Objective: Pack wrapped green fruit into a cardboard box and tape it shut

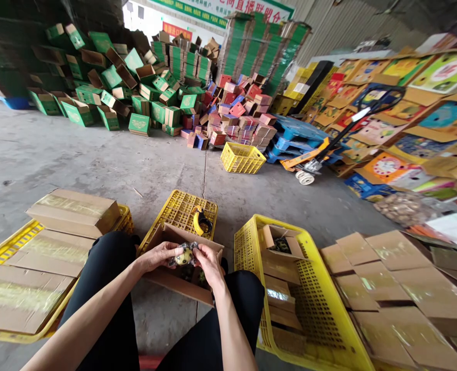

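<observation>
Between my hands is a pale yellow, round fruit [183, 256] with dark marks, in a crinkled clear plastic wrapper. The fingers of my left hand [162, 256] pinch the wrapper at one end. At the other end, my right hand [209, 263] has its fingers closed on the plastic. Just below, an open cardboard box [174, 285] sits between my knees, with dark greenish things partly visible inside. Behind the box, a yellow tape dispenser [198, 221] with a dark handle lies on an upturned yellow crate [175, 210].
Taped cartons [74, 210] fill a crate on my left. At my right, a yellow crate [317, 257] holds smaller boxes, one open; more cartons [402, 278] lie beyond. Ahead are another crate [243, 157], a pallet jack [309, 164], blue pallets [300, 129] and heaped green boxes [139, 122].
</observation>
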Motion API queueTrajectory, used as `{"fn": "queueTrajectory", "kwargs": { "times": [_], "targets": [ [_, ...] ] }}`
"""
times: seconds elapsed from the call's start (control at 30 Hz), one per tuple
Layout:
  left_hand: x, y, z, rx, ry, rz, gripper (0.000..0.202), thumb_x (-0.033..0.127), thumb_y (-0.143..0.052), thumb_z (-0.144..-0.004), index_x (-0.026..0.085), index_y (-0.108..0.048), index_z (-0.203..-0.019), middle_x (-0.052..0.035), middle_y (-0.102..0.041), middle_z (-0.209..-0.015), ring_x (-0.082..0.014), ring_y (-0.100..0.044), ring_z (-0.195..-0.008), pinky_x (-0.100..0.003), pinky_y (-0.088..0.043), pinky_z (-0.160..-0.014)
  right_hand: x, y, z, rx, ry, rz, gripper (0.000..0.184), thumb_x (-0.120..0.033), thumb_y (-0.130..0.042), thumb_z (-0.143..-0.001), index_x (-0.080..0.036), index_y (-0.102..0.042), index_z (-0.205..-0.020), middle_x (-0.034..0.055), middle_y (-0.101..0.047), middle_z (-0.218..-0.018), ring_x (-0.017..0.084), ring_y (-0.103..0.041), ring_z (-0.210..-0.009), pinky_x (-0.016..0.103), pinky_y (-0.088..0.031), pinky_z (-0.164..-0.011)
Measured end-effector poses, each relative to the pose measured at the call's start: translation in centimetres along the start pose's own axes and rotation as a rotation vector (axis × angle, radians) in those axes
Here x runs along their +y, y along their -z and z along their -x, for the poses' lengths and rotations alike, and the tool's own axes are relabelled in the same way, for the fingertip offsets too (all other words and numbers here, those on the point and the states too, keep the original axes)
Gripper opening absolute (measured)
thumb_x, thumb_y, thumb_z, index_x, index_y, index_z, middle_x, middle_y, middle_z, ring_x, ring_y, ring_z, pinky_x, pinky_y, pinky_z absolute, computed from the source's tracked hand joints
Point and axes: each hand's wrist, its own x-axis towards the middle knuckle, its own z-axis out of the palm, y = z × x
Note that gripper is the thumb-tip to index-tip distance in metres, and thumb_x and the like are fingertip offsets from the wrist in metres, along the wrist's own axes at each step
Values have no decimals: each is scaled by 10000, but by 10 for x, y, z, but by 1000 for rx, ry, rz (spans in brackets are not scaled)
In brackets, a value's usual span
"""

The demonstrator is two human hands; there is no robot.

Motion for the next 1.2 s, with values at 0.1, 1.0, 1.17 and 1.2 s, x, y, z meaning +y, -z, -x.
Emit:
{"fn": "queueTrajectory", "kwargs": {
  "times": [0.1, 1.0, 1.17, 1.2],
  "targets": [
    [-4, 3, -3, 2, -2, 49, 559, 628, -878, -807, 137, -826, -1070, -117, -800, -960, -176, -712, -766, -261, -559, -729, 0, -1, -1, 22, -24, -8, 525, -726, -769, -823, -232, -803, -996, 46, -761, -902, 226, -708, -800, 313, -598, -641],
    [-2, 3, -2, 10, -50, 66, 698, 557, -948, -749, 208, -743, -1318, -160, -726, -1401, -345, -652, -1343, -422, -542, -1076, 2, 5, -4, 66, 45, 136, 603, -763, -710, -856, -189, -833, -995, 46, -728, -791, 173, -617, -639, 277, -540, -538],
    [1, 4, -2, 45, -86, 34, 612, 499, -946, -773, 171, -779, -1262, -166, -773, -1299, -350, -699, -1274, -439, -557, -1064, -4, 3, -3, 110, 10, 118, 587, -775, -733, -827, -192, -778, -878, 13, -631, -681, 160, -554, -592, 266, -487, -503],
    [1, 4, -3, 54, -88, 35, 612, 501, -951, -766, 165, -785, -1250, -169, -778, -1287, -351, -707, -1260, -437, -564, -1054, -5, 3, -2, 119, 17, 115, 578, -774, -733, -827, -198, -769, -860, 11, -621, -678, 163, -550, -599, 269, -485, -507]
  ]
}}
